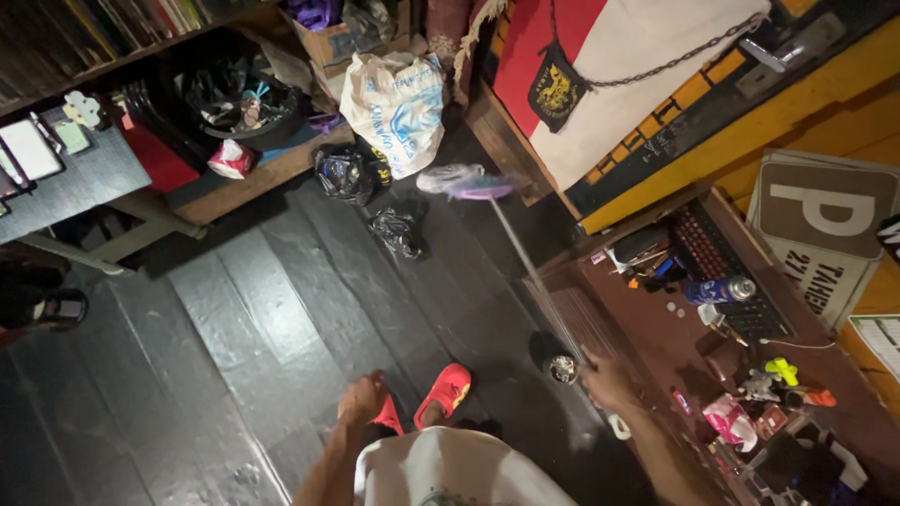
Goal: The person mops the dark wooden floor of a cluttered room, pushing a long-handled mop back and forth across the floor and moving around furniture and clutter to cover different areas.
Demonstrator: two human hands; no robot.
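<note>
Right hand (607, 382) grips the mop (480, 187) handle — left hand (362, 398) hangs free.

A single view is being supplied, taken from a camera worn on the head and being aimed steeply downward along the person's body. The white shirt (459, 468) is being cropped by the lower edge, with the red sandals (441, 394) directly beneath, so the nearest parts are being seen from close range. The dark plank floor (262, 319) is being viewed from standing height, while the shelves (112, 37) are being caught obliquely at the upper edge. No second view is being provided for overlap.
</note>
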